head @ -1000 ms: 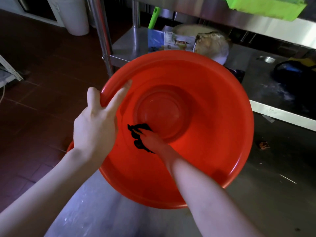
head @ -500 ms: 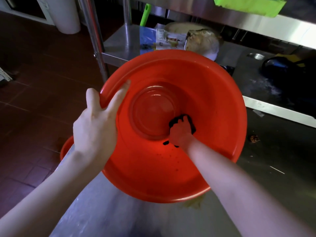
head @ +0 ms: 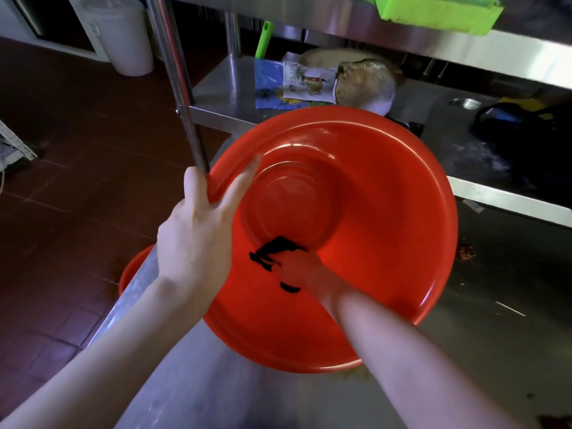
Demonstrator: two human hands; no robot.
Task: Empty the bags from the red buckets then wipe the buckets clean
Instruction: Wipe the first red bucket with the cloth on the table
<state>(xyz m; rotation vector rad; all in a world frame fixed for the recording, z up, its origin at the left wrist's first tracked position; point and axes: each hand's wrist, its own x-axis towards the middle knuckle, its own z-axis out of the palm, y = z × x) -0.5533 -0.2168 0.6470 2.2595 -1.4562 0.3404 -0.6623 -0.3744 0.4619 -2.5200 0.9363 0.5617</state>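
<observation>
- L hand clamps red bucket rim at 9 o'clock, thumb outside, fingers inside; R hand presses black cloth on inner wall, 6 o'clock of base.
- Bucket tilted on steel table, no bag inside; wipe prob. midway.
- 2nd red bucket at 8 o'clock past table edge: likely left to do.

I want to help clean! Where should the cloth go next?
Probably sweep the cloth up around the far wall of the bucket. The right hand holds it low on the near side, while the left hand grips the rim to steady it.
</observation>
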